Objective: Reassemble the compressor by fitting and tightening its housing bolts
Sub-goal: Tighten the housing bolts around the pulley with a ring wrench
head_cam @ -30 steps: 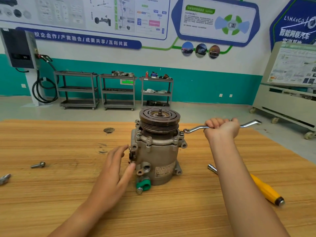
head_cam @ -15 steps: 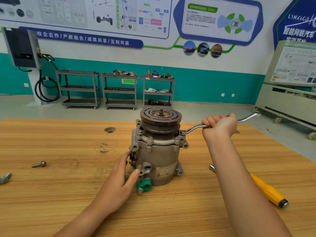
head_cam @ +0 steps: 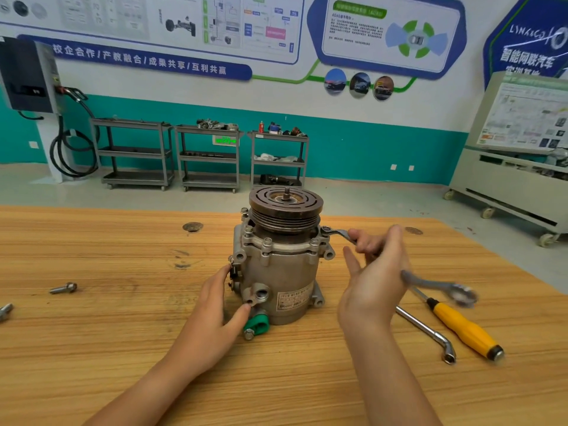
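Note:
The grey compressor (head_cam: pixel 278 272) stands upright on the wooden table (head_cam: pixel 123 348), with its pulley (head_cam: pixel 285 204) on top and several housing bolts around the upper flange. My left hand (head_cam: pixel 215 312) rests on its lower left side with straight fingers, the thumb near a port. A double ring wrench (head_cam: pixel 338 233) has one end on a flange bolt at the right. Its shaft runs behind my right hand (head_cam: pixel 373 278), whose blurred fingers curl over it. The wrench's free end (head_cam: pixel 461 293) points toward me and to the right.
A loose bolt (head_cam: pixel 63 288) lies at the left and another metal part (head_cam: pixel 4 312) at the left edge. A yellow-handled screwdriver (head_cam: pixel 464 330) and an L-shaped socket wrench (head_cam: pixel 427 333) lie to the right. A green cap (head_cam: pixel 256 325) sits at the compressor's foot.
My right hand has swung the wrench handle from the far right round toward me and has slackened from a fist. My left hand stays on the housing.

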`<control>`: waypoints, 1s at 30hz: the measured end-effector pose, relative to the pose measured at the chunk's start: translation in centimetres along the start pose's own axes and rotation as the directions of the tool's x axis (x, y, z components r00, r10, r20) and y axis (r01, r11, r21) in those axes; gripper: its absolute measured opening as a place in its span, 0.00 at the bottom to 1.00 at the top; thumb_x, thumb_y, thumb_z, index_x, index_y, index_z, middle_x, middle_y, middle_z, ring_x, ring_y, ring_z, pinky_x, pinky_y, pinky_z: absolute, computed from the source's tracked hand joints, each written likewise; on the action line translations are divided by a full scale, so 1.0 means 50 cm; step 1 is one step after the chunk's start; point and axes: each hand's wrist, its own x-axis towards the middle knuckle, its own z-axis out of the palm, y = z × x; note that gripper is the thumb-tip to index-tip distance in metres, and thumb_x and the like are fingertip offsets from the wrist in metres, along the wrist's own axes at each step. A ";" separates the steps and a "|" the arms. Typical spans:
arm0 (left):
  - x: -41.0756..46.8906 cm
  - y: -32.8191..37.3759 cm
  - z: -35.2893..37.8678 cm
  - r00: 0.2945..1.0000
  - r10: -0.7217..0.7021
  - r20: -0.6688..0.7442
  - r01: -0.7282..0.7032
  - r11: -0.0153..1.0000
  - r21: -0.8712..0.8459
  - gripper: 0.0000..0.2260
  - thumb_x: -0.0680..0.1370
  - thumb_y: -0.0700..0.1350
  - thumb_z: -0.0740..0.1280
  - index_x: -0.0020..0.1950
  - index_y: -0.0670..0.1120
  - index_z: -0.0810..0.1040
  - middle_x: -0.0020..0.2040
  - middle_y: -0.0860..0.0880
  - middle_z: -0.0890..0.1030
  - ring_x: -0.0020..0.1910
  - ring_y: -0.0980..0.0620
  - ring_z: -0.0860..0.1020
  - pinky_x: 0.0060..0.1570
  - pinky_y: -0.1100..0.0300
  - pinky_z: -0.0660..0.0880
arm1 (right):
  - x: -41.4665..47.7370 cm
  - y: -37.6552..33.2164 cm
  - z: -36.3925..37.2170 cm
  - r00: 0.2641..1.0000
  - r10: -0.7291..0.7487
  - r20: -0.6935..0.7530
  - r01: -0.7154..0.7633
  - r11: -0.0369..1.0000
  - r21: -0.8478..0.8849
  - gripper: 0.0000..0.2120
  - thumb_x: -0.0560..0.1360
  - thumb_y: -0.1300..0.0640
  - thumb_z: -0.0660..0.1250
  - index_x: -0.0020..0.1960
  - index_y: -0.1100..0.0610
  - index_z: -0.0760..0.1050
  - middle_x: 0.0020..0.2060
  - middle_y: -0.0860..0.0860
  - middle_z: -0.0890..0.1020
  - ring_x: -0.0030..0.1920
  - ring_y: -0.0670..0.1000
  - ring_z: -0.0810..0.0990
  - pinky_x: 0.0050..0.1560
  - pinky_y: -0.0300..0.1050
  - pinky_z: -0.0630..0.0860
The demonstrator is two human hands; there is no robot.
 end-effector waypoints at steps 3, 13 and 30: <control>-0.001 0.000 0.000 1.000 0.000 -0.004 0.000 1.000 0.002 0.34 0.77 0.51 0.65 0.76 0.53 0.48 0.75 0.54 0.56 0.71 0.58 0.58 0.68 0.61 0.58 | -0.061 0.029 0.019 0.997 -0.074 0.033 0.078 0.983 -0.166 0.16 0.78 0.54 0.60 0.31 0.51 0.71 0.37 0.51 0.79 0.38 0.37 0.77 0.42 0.34 0.72; -0.006 0.005 -0.004 1.000 0.004 0.014 -0.003 1.000 -0.023 0.34 0.77 0.49 0.65 0.76 0.54 0.48 0.74 0.54 0.57 0.71 0.57 0.59 0.68 0.61 0.59 | -0.038 -0.034 0.066 0.985 -0.155 -0.077 0.173 0.916 0.363 0.28 0.82 0.52 0.49 0.24 0.50 0.64 0.20 0.46 0.69 0.23 0.48 0.73 0.41 0.41 0.76; -0.005 -0.001 -0.007 0.999 0.012 0.045 -0.011 1.000 -0.026 0.34 0.77 0.50 0.65 0.72 0.62 0.44 0.73 0.56 0.57 0.70 0.57 0.61 0.68 0.60 0.61 | 0.219 -0.025 0.036 0.864 0.500 0.060 -0.476 0.772 0.422 0.19 0.81 0.57 0.47 0.31 0.53 0.54 0.17 0.47 0.57 0.16 0.46 0.54 0.19 0.33 0.51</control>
